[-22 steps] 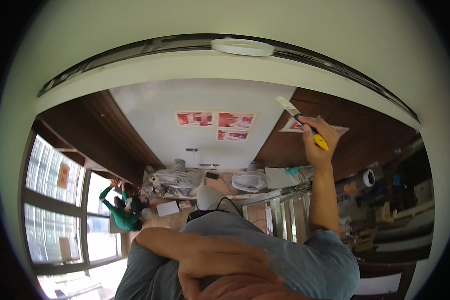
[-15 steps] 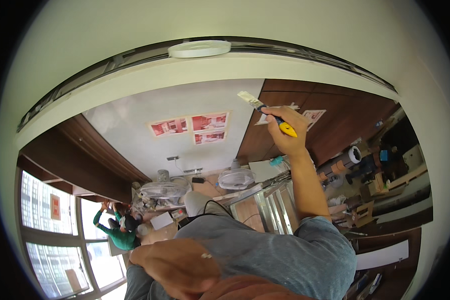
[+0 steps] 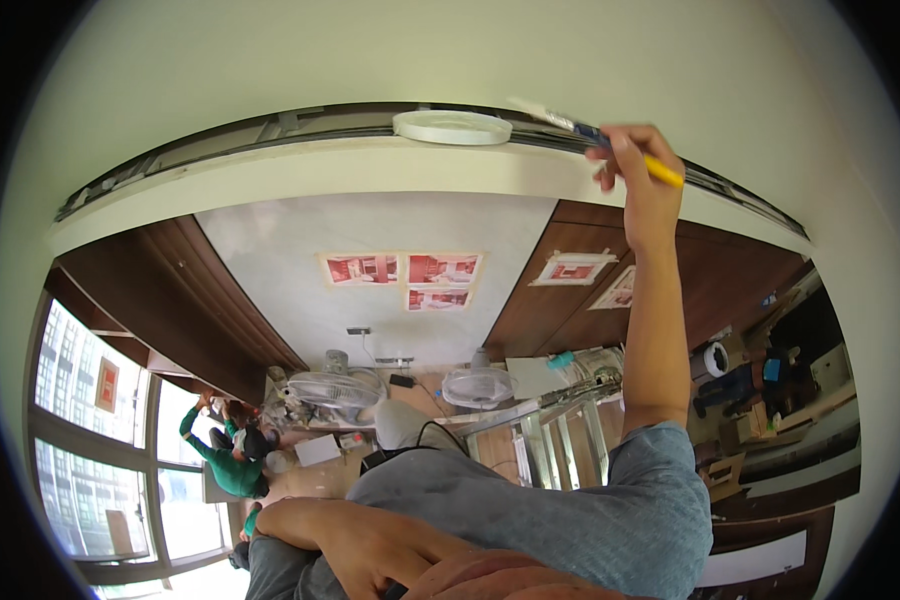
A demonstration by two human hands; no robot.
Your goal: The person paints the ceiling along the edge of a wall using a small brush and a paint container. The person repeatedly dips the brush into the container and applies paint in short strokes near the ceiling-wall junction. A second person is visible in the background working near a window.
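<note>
My right hand (image 3: 647, 165) is raised high and closed around a paintbrush (image 3: 588, 131). The brush has a yellow and dark blue handle and pale bristles that look coated with paint. Its bristles point left, close to the pale ceiling (image 3: 610, 60) along the edge of a dark recess (image 3: 350, 122); whether they touch cannot be told. Left of the brush, a white round flat object (image 3: 452, 127) rests on the lip of the recess. Down by my chest is my left hand (image 3: 390, 550), its fingers mostly hidden at the lower edge.
Below me stand a metal ladder (image 3: 560, 445) and two fans (image 3: 335, 390). A person in green (image 3: 238, 468) works by the windows at lower left. Tools, boxes (image 3: 725, 475) and boards lie at right. Printed pictures (image 3: 445, 270) are taped to the wall.
My right hand has lifted the paintbrush from in front of the wall panels to the ceiling recess, moving up and right. My left hand has shifted slightly down.
</note>
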